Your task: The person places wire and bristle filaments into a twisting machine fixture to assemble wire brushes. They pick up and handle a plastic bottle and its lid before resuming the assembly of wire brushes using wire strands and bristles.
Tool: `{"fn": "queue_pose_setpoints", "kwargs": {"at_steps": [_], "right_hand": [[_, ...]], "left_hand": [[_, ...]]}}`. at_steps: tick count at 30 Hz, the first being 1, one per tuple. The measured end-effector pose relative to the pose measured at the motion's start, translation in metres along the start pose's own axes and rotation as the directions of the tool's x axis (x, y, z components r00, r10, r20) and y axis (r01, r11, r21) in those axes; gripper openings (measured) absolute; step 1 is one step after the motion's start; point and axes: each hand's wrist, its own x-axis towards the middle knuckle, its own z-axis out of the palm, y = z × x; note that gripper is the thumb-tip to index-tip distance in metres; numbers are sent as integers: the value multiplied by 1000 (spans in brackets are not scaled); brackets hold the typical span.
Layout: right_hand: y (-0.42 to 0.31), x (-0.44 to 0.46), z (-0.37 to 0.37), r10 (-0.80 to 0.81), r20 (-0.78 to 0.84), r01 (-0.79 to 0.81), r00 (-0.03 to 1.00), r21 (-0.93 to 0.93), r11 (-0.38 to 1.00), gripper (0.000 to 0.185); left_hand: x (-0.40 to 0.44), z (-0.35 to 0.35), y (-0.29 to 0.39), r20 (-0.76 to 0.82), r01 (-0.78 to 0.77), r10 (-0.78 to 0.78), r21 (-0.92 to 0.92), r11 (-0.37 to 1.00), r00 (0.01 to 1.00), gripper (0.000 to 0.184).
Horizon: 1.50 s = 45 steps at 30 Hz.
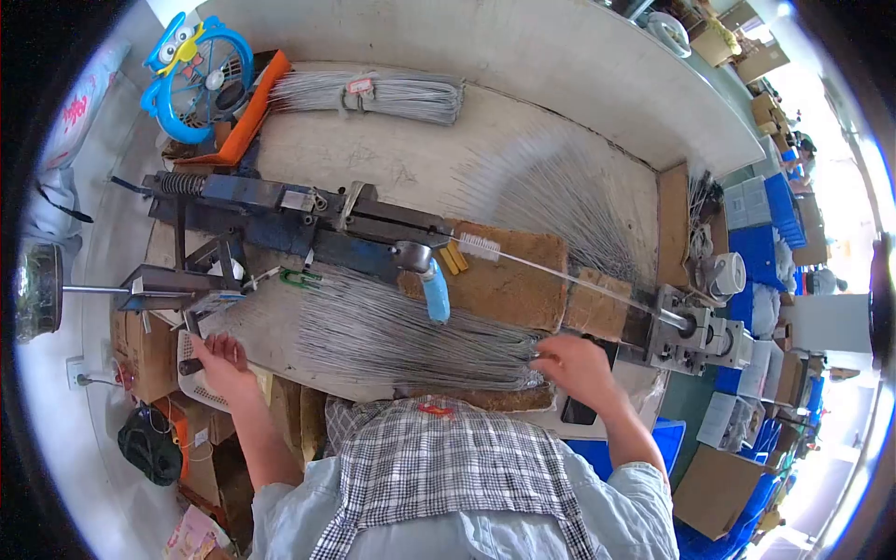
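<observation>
My left hand (224, 366) is at the lower left, its fingers curled beside a dark knob (190, 367). Toward the right, my right hand (574, 366) pinches at the looped ends of a wide bundle of thin metal wires (420, 336) lying before me. Behind the bundle, a long dark metal machine (308, 210) crosses the bench, with a blue-gripped handle (436, 291) at its front. From its right end a rod with a white bristly brush part (478, 246) runs to a metal chuck unit (695, 327).
A tied wire bundle (411, 99) lies at the back, near an orange tray (245, 117) and a blue fan (194, 79). Brush-like wires (569, 201) fan out at back right. A dark phone (581, 411) lies beside my right hand. Blue crates (765, 243) stand beyond.
</observation>
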Motion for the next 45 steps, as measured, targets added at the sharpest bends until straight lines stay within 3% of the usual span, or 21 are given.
{"fn": "queue_pose_setpoints", "kwargs": {"at_steps": [1, 4, 6, 8, 10, 14, 16, 17, 18, 20, 22, 23, 24, 26, 28, 29, 32, 37, 40, 44, 45], "right_hand": [[5, 4, 6, -17, 57, 18, 998, -27, 999, 22], [10, 3, -7, -45, 24, 45, 999, -2, 999, 23], [12, 1, -11, -75, -41, 76, 996, 17, 997, 21], [14, -2, -8, -99, -66, 101, 993, 20, 995, 21], [17, -2, 8, -126, -48, 127, 991, 13, 992, 22], [21, -1, 27, -115, 57, 113, 992, 25, 993, 22], [19, -4, 23, -83, 31, 81, 996, 56, 995, 21], [20, -2, 20, -81, -3, 81, 997, 55, 995, 20], [20, 3, 16, -78, -44, 81, 996, 55, 995, 20], [16, 0, 12, -123, -67, 126, 990, 38, 991, 19], [11, 5, 5, -170, -109, 173, 979, 16, 985, 18], [11, 6, 4, -169, -133, 174, 977, 26, 984, 16], [11, 7, 4, -162, -157, 170, 974, 39, 985, 15], [7, 4, 7, -160, -173, 169, 972, 38, 985, 14], [1, 6, 3, -184, -162, 186, 970, 2, 982, 15], [-2, 8, 2, -212, -145, 209, 966, -36, 977, 18], [-9, 9, 3, -267, -72, 254, 961, -152, 955, 24], [-14, 4, -5, -267, -27, 251, 963, -267, 930, 29], [-9, -1, -4, -222, -51, 206, 974, -225, 953, 29], [-9, -2, 5, -32, -97, 21, 995, -113, 993, 25], [-9, -2, 6, -13, -122, 3, 992, -87, 996, 23]], "left_hand": [[-14, 8, 6, 20, 102, -101, -88, 991, 995, 38], [-25, 5, -17, 348, 297, -244, -106, 949, 905, 32], [-59, 22, -33, 449, 384, -321, -55, 922, 834, 25], [-104, 43, -41, 619, 449, -381, 51, 892, 687, 22], [-159, 72, -39, 686, 463, -423, 139, 875, 592, 25], [-220, 110, -68, 866, -2, -380, 402, 916, 325, 28], [-255, 128, -71, 689, 259, -563, 502, 825, 457, 24], [-270, 134, -61, 722, 285, -619, 550, 785, 311, 17], [-307, 139, -16, 742, 567, -620, 405, 718, 255, 20], [-275, 145, 21, 812, 872, -558, 388, 300, -169, 28], [-246, 143, 45, 783, 807, -591, 470, 358, -194, 35], [-231, 139, 48, 834, 762, -549, 395, 514, -62, 41], [-221, 137, 53, 870, 781, -486, 356, 514, -78, 48], [-219, 127, 39, 903, 758, -429, 284, 587, -6, 59], [-232, 122, 10, 895, 509, -396, 248, 824, 205, 66], [-237, 124, -9, 929, 348, -297, 209, 914, 220, 74], [-244, 143, -75, 994, 35, -16, 13, 999, 108, 96], [-244, 142, -64, 978, 5, 54, -56, 998, 200, 99], [-230, 145, -27, 969, 146, 129, -162, 976, 213, 99], [-225, 130, -39, 927, 90, 146, -187, 978, 345, 95], [-227, 123, -47, 949, 80, 150, -178, 981, 278, 79]]}}
